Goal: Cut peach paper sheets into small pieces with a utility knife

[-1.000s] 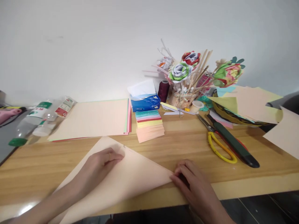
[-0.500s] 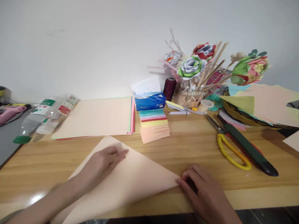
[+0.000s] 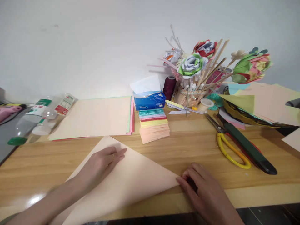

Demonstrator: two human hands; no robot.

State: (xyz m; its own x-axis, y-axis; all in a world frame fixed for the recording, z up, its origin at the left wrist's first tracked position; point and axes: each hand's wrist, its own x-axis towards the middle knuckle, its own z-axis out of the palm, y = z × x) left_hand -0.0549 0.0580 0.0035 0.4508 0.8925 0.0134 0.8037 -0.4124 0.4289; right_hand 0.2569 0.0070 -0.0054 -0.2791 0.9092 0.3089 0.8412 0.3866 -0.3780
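Observation:
A large pale peach sheet of paper [image 3: 138, 178], folded over, lies on the wooden table with a pointed corner at the right. My left hand [image 3: 100, 162] rests on its upper left part, fingers stretched out toward the right and a ring on one of them. At the right corner my right hand [image 3: 199, 184] pinches the paper's tip between thumb and fingers. The sheet's lower left portion runs under my left forearm and past the bottom of the view.
Behind the sheet are a stack of coloured paper [image 3: 93, 118], small paper strips [image 3: 154, 126] and a blue tissue pack [image 3: 149, 100]. Yellow-handled scissors [image 3: 231, 153] and a dark green cutter-like tool [image 3: 248, 145] lie right. Plastic bottles [image 3: 32, 117] lie left; paper flowers [image 3: 192, 65] stand behind.
The view has shifted slightly. Both hands keep nearly the same places on the paper, and the fold looks unchanged.

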